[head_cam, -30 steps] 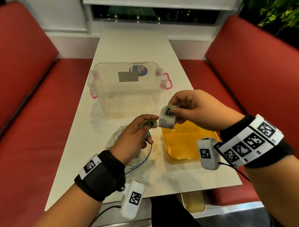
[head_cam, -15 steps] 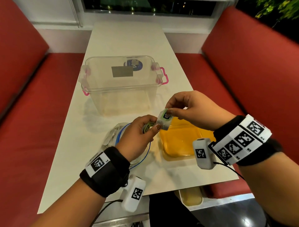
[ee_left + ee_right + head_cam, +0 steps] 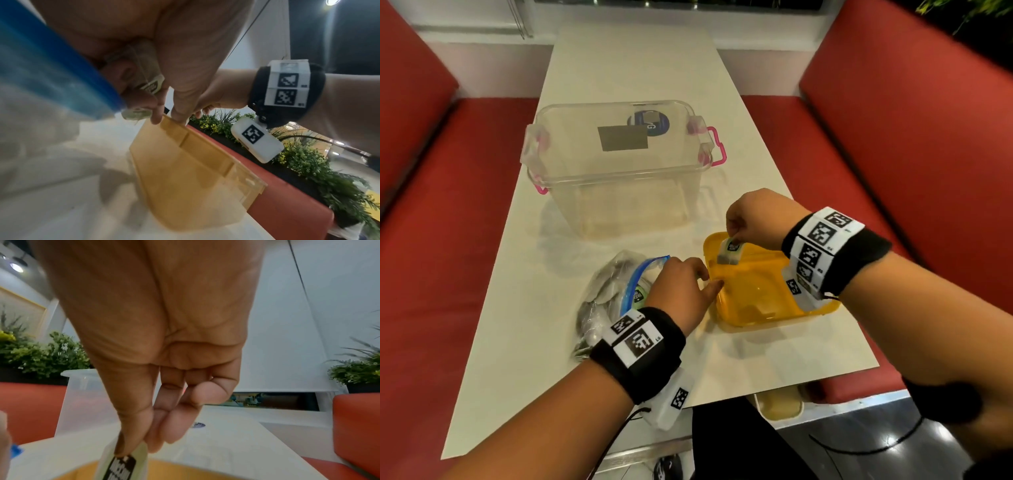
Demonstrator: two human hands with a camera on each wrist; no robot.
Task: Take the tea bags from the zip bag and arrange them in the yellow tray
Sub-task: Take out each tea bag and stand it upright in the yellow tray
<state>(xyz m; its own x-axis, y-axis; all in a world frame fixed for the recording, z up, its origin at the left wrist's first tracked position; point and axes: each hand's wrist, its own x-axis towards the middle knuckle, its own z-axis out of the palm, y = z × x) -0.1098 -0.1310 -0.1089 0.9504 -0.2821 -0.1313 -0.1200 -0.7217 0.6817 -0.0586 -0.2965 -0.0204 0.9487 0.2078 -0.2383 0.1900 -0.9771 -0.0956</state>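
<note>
My right hand (image 3: 732, 236) pinches a white tea bag (image 3: 730, 253) by its top and holds it upright in the far left corner of the yellow tray (image 3: 774, 317). The right wrist view shows thumb and fingers (image 3: 133, 434) closed on that tea bag (image 3: 123, 467). My left hand (image 3: 709, 277) rests against the tray's left rim. In the left wrist view its curled fingers hold another tea bag (image 3: 151, 84) while the fingertips (image 3: 179, 115) touch the tray (image 3: 185, 162). The clear zip bag (image 3: 606, 287) with a blue zip lies left of the tray, with more tea bags (image 3: 639, 295) inside.
A large clear plastic box (image 3: 616, 164) with pink latches stands on the white table (image 3: 517, 325) behind the tray and the bag. Red bench seats (image 3: 431, 274) run along both sides of the table. The table's front edge is close to my forearms.
Both hands have come down from mid-air. The right hand lowered its tea bag into the tray's far left corner, and the left hand moved to the tray's left rim.
</note>
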